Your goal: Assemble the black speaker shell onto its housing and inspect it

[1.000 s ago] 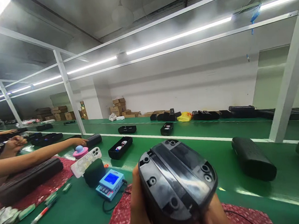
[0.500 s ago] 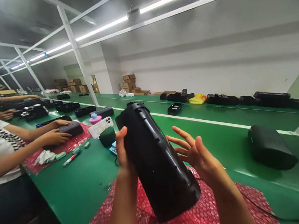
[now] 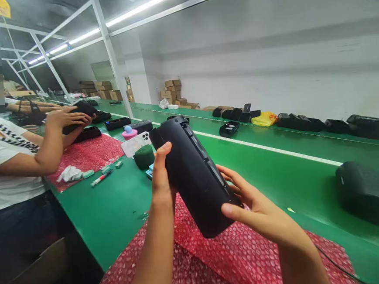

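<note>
A black, tube-like speaker housing (image 3: 195,176) is held tilted above red bubble wrap (image 3: 143,268), its upper end leaning left. My left hand (image 3: 162,175) grips it along the upper left side, thumb on the near face and other fingers hidden behind. At the lower right end my right hand (image 3: 255,204) is closed around it, thumb on the near face and fingers along the slotted edge. A thin dark cable (image 3: 337,264) runs over the wrap at the right.
To the left, a co-worker's hands (image 3: 71,118) hold a black casing. A phone (image 3: 135,145), dark green rounded object (image 3: 144,156) and marker (image 3: 101,177) lie beyond my left arm. Another black speaker (image 3: 367,193) sits at right; several black parts (image 3: 299,121) line the back.
My right hand, spread beside the housing before, has closed on its lower end. The housing has turned slightly. The co-worker has lifted the casing off the wrap.
</note>
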The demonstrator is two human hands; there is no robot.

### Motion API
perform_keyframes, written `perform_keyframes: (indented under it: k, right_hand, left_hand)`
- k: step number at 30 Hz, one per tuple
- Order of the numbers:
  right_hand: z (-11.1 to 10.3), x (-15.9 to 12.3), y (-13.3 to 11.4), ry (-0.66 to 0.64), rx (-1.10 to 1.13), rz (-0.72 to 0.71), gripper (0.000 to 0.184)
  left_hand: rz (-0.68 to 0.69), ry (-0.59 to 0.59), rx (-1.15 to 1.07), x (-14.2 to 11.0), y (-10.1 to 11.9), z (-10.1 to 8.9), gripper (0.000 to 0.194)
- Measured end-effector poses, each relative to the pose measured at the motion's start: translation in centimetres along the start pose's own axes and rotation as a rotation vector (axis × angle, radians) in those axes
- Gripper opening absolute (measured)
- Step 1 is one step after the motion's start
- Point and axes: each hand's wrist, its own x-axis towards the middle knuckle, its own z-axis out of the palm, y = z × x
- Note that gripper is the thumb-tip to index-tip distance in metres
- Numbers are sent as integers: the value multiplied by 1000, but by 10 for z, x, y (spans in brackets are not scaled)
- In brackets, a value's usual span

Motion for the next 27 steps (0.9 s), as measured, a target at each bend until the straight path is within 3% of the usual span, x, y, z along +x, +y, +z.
perform_keyframes:
  k: [5, 16, 21, 27]
  right_hand:
    - [-2, -3, 1, 54, -154, 11, 105]
    - [-2, -9, -1, -41, -185, 18, 96]
    - [-6, -1, 12, 30, 81, 75, 86]
    - [-14, 26, 18, 242, 314, -79, 100]
  left_hand:
    - [-39, -19, -26, 5, -3, -3, 42]
    - [-58, -97, -9, 7, 4, -12, 52]
    - [-140, -83, 15, 0, 3, -10, 46]
    - [-279, -214, 62, -12, -9, 8, 57]
